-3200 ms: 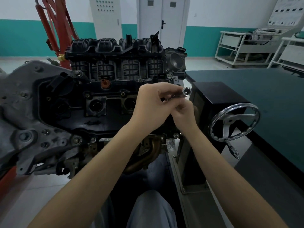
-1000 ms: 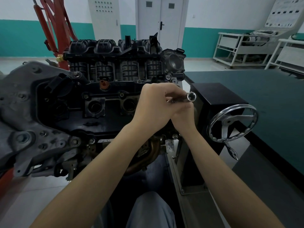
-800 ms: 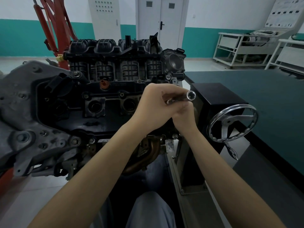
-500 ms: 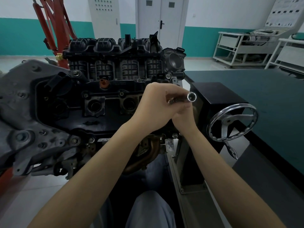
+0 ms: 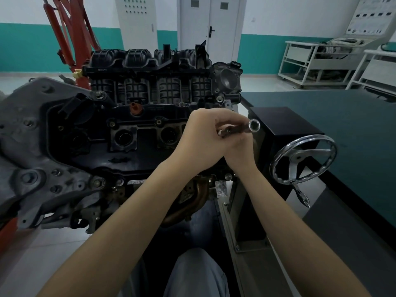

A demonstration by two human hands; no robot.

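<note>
Green bench [image 5: 347,129], teal walls [image 5: 27,46] — steel socket [image 5: 254,125]

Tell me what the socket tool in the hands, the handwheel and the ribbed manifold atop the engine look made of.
Socket tool: polished, probably chromed steel; bright mirror glints on its round end.
Handwheel: shiny plated metal, likely steel; sharp reflections along rim and spokes.
Manifold: matte black moulded plastic, apparently; dull ribbed surface without glints.
</note>
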